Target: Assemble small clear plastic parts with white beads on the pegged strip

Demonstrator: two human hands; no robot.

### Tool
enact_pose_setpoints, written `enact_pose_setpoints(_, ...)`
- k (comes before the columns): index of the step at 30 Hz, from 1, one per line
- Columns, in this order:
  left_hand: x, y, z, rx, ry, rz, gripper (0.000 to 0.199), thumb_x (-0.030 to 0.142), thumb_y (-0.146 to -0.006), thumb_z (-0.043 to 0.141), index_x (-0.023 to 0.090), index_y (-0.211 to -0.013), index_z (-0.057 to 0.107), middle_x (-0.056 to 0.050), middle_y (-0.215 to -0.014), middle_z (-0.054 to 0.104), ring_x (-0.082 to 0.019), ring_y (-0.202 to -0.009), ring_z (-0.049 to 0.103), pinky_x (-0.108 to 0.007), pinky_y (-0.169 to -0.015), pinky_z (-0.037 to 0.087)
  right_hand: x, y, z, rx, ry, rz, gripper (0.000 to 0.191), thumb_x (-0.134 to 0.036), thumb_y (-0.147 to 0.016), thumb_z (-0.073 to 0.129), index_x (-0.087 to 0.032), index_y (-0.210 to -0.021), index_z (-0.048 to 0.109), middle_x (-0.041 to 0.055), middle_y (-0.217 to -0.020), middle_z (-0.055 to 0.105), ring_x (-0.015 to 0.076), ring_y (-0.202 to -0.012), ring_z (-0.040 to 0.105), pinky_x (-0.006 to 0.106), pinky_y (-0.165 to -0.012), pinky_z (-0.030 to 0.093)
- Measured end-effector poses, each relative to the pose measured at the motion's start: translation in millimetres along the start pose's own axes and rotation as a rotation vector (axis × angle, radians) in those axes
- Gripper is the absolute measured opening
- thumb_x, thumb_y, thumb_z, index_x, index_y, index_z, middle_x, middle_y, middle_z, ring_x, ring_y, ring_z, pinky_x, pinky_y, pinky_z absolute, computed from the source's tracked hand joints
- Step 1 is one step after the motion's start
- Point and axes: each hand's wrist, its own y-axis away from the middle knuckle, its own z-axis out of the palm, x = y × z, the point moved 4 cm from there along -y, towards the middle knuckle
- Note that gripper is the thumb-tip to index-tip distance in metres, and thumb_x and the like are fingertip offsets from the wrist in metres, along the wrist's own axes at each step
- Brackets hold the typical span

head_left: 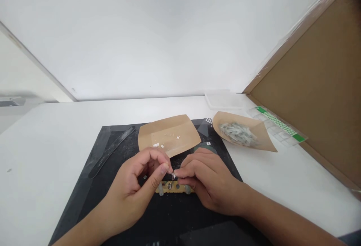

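Because the silvery piece (pixel 174 176) is so small and sits right at the fingertips, it could, I judge, spring away if the pinch tightens unevenly or slips. It might then drop toward six o'clock onto the yellowish strip (pixel 173 190), or get lost on the black mat (pixel 158 216). A forearm swing toward two o'clock could knock the paper tray (pixel 267 141) of clear slivers on the counter (pixel 265 178).

The left hand (pixel 128 191) reaches in from seven o'clock, palm partly open, thumb and index tips pressed together beside the piece; whether they grip anything, I cannot tell. The right hand (pixel 211 178) comes from four o'clock, its fingers curled and nearly closed, thumb and index holding the piece between the two hands.
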Motion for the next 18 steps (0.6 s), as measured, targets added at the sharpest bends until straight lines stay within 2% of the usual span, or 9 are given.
enact_pose_setpoints(9, 0.3, -2.0, 0.7, 0.051, 0.098, -0.080, 0.028, 0.045, -0.105, 0.061, 0.019, -0.095, 0.066, -0.002, -0.088, 0.064, -0.010, -0.067, 0.050, -0.020, -0.059, 0.043, -0.3, -0.4, -0.1, -0.033, -0.002, 0.016, 0.005, -0.016, -0.106, 0.059, -0.019, -0.109, 0.060, 0.0022, -0.090, 0.074, 0.0146, -0.081, 0.068, 0.030, -0.077, 0.047)
enact_pose_setpoints(18, -5.1, -1.7, 3.8, 0.067, 0.181, -0.121, 0.030, 0.047, -0.106, 0.059, 0.019, -0.096, 0.064, 0.001, -0.085, 0.057, -0.008, -0.064, 0.042, -0.020, -0.058, 0.039, 1.7, 1.5, 1.8, -0.052, -0.044, 0.047, 0.004, -0.018, -0.106, 0.058, -0.018, -0.108, 0.061, 0.0027, -0.090, 0.074, 0.0150, -0.082, 0.068, 0.029, -0.077, 0.047)
